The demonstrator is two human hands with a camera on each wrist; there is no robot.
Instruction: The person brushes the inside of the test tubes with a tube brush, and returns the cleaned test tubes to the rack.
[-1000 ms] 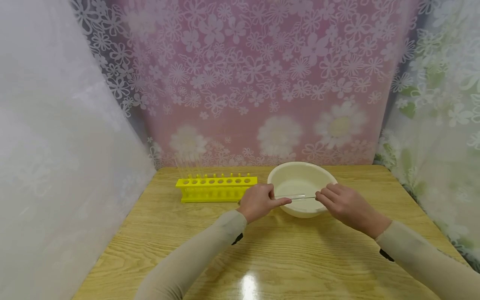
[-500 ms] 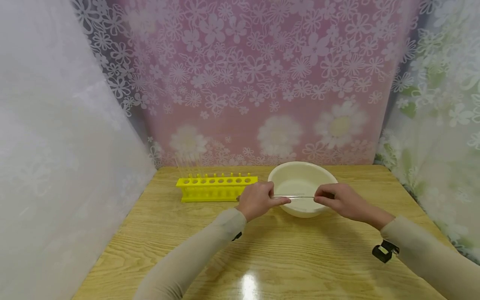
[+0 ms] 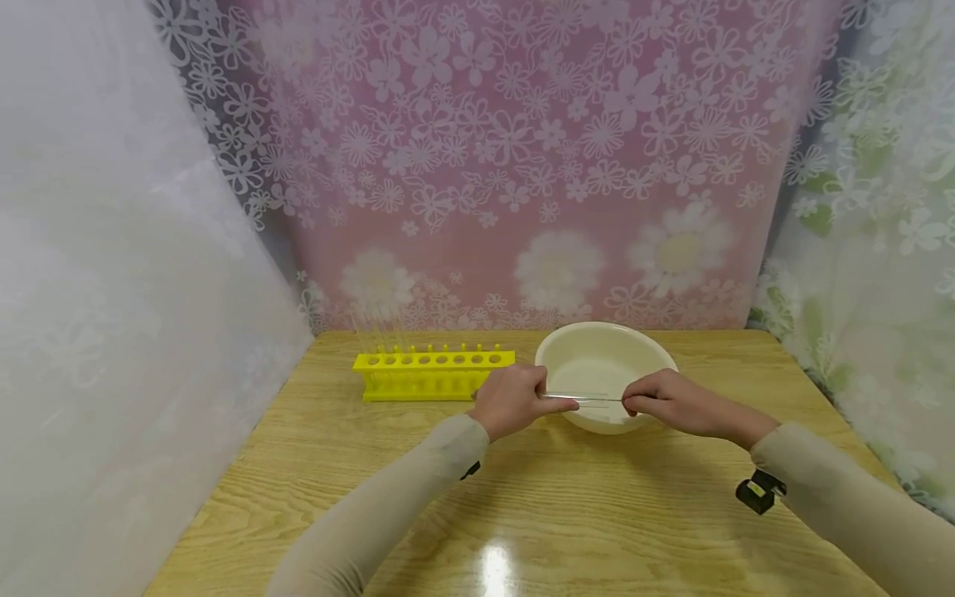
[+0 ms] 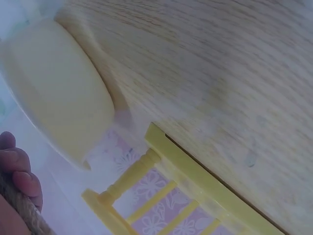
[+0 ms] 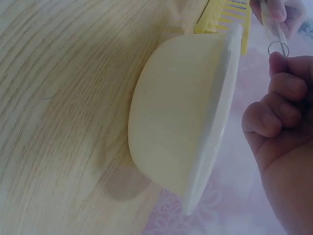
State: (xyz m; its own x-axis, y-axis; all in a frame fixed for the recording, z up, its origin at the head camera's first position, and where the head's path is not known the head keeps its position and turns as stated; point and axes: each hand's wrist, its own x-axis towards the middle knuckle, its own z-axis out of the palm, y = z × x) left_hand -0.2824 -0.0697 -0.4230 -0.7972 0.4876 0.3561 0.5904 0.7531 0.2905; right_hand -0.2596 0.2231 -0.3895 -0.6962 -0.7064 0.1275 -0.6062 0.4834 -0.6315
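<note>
In the head view my left hand (image 3: 515,401) grips a clear glass test tube (image 3: 570,395), which lies level above the bowl's near side. My right hand (image 3: 682,405) pinches the thin wire of a test tube brush at the tube's right end. The brush's grey-brown bristles (image 4: 23,203) show beside the left fingers in the left wrist view. A small ring (image 5: 279,49) stands at the right fingertips in the right wrist view; whether it is tube rim or wire loop I cannot tell. Below the hands is a cream plastic bowl (image 3: 604,424).
A yellow test tube rack (image 3: 433,396) stands left of the bowl. Several clear test tubes (image 3: 380,332) stand in its left holes. The wooden table (image 3: 418,506) runs up to a floral curtain (image 3: 507,149) at the back.
My right hand has turned at the wrist, and its fingertips have shifted slightly left and down, nearer the left hand. The left hand keeps its hold on the tube.
</note>
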